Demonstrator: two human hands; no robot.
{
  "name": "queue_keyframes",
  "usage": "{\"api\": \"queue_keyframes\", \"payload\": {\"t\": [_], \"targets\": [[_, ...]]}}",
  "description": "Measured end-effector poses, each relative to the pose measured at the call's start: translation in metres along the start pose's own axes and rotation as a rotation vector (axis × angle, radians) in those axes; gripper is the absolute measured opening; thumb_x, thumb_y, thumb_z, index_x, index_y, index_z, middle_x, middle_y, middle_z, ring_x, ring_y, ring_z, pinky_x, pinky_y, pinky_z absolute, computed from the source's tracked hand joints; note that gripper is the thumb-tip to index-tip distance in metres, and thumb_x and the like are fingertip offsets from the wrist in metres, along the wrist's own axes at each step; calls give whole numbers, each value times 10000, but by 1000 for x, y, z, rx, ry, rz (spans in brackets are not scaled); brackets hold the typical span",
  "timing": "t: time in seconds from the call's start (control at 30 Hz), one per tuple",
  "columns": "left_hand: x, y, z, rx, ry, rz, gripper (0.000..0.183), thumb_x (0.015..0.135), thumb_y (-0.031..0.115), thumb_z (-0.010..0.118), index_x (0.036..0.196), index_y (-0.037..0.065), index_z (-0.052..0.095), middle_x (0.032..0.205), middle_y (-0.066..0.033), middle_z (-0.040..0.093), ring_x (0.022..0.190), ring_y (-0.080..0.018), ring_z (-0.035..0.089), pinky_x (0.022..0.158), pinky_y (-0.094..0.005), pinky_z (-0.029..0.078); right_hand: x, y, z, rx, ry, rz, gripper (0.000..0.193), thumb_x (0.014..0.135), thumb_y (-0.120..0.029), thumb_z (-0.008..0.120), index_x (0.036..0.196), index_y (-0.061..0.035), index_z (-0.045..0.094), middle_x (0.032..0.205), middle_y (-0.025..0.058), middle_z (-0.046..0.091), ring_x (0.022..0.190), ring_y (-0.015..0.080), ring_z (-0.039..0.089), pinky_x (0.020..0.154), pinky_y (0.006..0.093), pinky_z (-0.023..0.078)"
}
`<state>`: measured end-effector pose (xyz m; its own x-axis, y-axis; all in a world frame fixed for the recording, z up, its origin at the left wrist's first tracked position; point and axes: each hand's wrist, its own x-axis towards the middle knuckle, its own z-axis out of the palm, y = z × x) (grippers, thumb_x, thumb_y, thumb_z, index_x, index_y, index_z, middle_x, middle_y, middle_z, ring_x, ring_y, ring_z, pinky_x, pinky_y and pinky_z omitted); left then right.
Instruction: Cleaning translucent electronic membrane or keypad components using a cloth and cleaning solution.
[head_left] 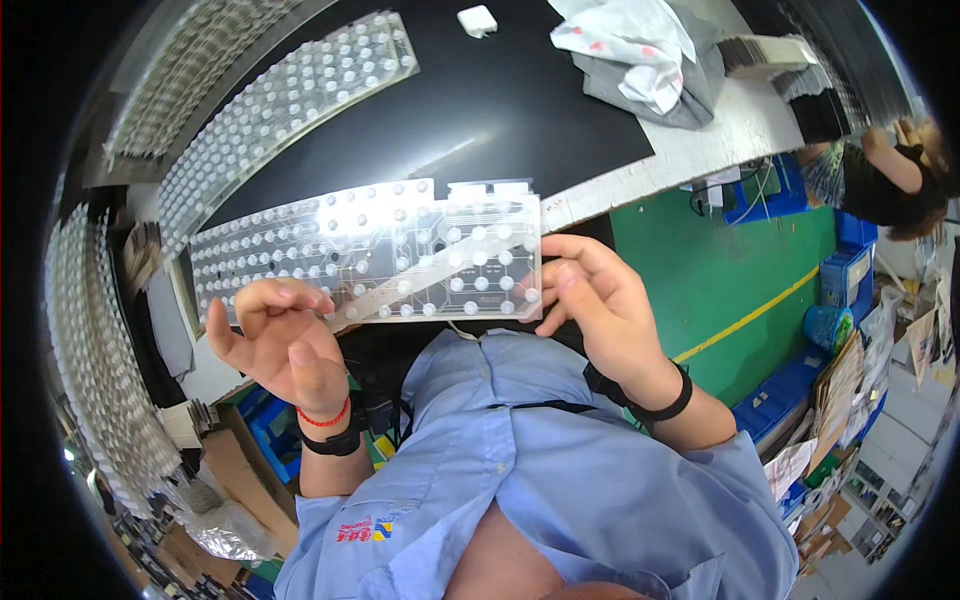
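Note:
In front of me lies a clear keyboard membrane sheet [420,262] with rows of whitish domes and printed traces. Its right part reaches past the table edge. My right hand [605,305] is at its right end, fingers around the edge and partly seen through the clear sheet, the thumb lying outside the edge. My left hand [280,335] is at the near long edge, palm up. Its index and middle fingers bend toward that edge while the thumb stands apart. A bright glare covers the upper middle of the sheet.
A stack of similar domed sheets [290,105] lies farther left, with more stacks [100,350] along the left side. On the black mat [480,110] sits a small white block [477,21]. A crumpled cloth and plastic bag [640,50] lie far right. A co-worker's arm [890,165] shows at right.

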<state>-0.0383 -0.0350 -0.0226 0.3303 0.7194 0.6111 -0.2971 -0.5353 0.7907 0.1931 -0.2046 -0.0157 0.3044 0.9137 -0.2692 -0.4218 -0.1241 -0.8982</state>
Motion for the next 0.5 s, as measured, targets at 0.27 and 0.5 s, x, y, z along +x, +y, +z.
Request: {"api": "queue_keyframes", "payload": {"t": [0.27,0.5], "targets": [[3,14,-30,135,4,239,559,969,260,597,1456,94,379,1022,-131,543,861,-243,535,684,-343,459,21,-33,24,-268,99,-100,297,1012,-5,525,1304,51,532,1094,118,684,894,118,667,654,232,579],[-1,8,-70,280,247,304,393,954,208,584,1307,92,457,996,-112,545,861,-210,516,697,-315,459,107,-141,17,-306,32,-347,275,1009,-39,523,1261,50,584,1026,107,697,830,113,679,674,225,578]]}}
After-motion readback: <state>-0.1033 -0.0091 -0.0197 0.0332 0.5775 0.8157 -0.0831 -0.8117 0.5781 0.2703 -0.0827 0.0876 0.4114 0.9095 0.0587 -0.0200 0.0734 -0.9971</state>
